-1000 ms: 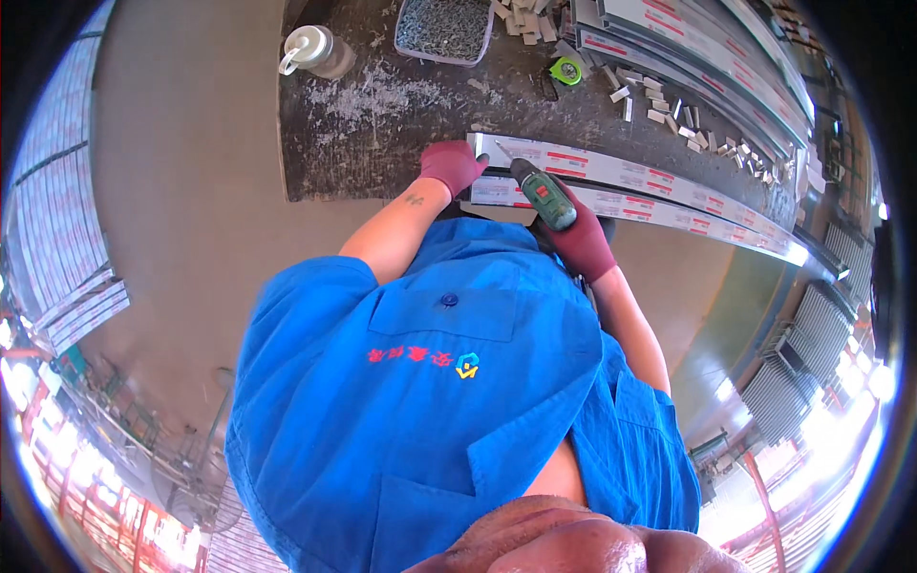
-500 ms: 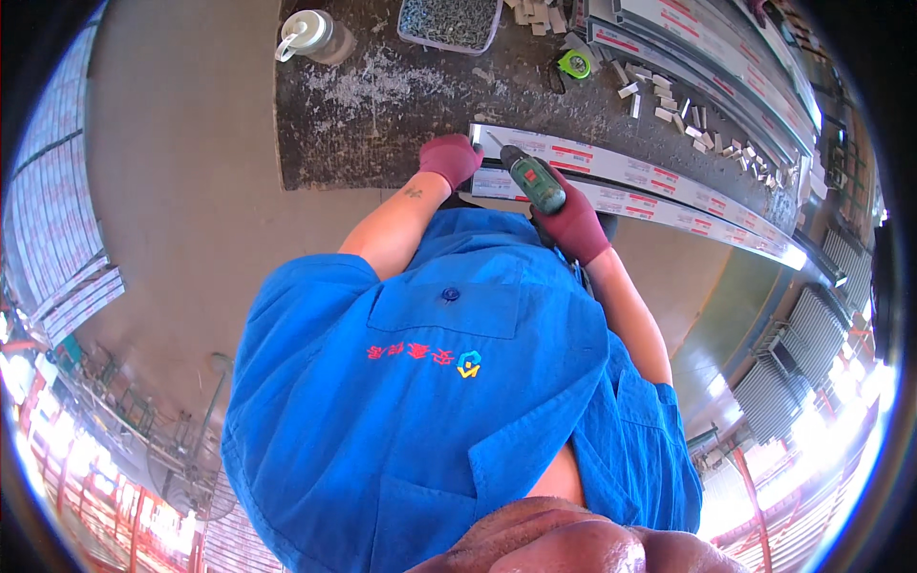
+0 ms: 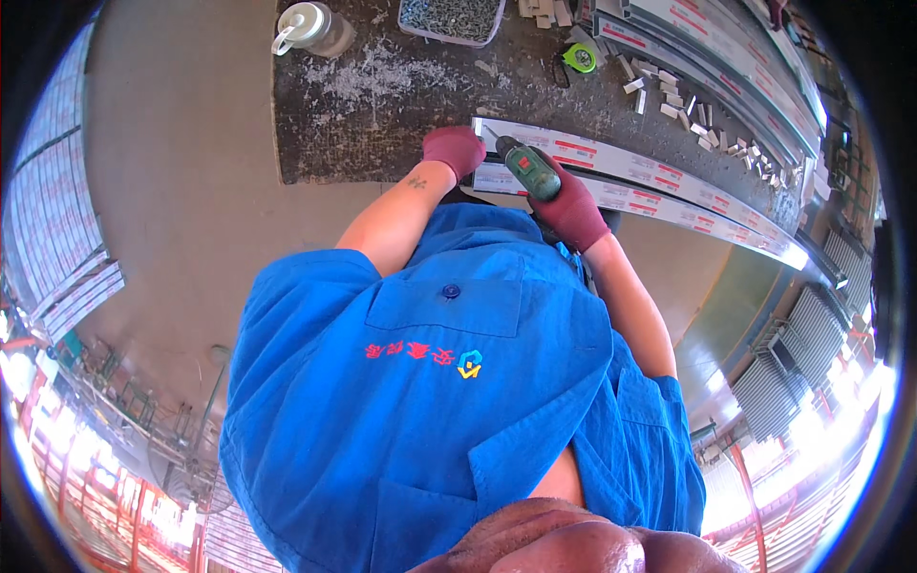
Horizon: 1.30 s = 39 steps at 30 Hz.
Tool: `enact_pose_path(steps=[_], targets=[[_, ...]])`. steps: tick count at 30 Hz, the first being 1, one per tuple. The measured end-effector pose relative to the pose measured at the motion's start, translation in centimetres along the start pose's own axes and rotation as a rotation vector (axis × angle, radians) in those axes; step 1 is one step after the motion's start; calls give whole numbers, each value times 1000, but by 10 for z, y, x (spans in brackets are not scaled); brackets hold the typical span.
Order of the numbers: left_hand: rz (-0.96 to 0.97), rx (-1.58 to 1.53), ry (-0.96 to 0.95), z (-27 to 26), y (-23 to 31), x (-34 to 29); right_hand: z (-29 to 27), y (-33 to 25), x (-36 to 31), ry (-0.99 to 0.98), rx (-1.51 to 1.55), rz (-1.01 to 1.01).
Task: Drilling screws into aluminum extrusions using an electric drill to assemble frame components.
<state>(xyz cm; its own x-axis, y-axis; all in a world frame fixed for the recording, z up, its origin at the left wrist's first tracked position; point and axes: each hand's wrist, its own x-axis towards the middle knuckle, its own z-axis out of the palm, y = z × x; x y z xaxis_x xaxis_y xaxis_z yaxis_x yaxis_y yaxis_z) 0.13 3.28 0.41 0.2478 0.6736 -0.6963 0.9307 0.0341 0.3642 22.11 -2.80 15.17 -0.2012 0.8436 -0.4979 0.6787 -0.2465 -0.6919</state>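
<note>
Drill: green, dark-nosed cordless drill (image 3: pixel 537 178), above the near edge of the counter (image 3: pixel 382 138), over the upper strip.
Right grip: gloved right hand (image 3: pixel 573 205), clamped round the drill's handle, presumably for steady aim.
Bit: thin bit (image 3: pixel 491 132), angled toward the strip's left end; contact cannot be told from here.
Left grip: gloved left hand (image 3: pixel 454 151), set against that end, likely to steady it; whether its fingers pinch cannot be told.
Upper strip: pale, red-marked strip (image 3: pixel 621 164), lying along the counter's edge, apparently for easy reach.
Lower strip: similar strip (image 3: pixel 616 196), alongside, nearer the body.
Fasteners: tub of screws (image 3: pixel 452 17), farther back, seemingly out of the drill's way.
Measure: lime-green tape measure (image 3: pixel 579 58), right of the tub.
</note>
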Motion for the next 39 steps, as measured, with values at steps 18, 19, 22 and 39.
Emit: enact_pose_path(steps=[18,19,22,39], targets=[[-37,-32,-5,-6,3,1,-1,-4,12,-32,-8,16],[-31,-29,-11,-7,4,1,-1,-3,13,-35,-22,23],[-21,-24,-25,-8,4,1,-2,-7,13,-44,-34,34],[15,30,-101,-17,4,7,-20,-54,43,-124,-320,110]])
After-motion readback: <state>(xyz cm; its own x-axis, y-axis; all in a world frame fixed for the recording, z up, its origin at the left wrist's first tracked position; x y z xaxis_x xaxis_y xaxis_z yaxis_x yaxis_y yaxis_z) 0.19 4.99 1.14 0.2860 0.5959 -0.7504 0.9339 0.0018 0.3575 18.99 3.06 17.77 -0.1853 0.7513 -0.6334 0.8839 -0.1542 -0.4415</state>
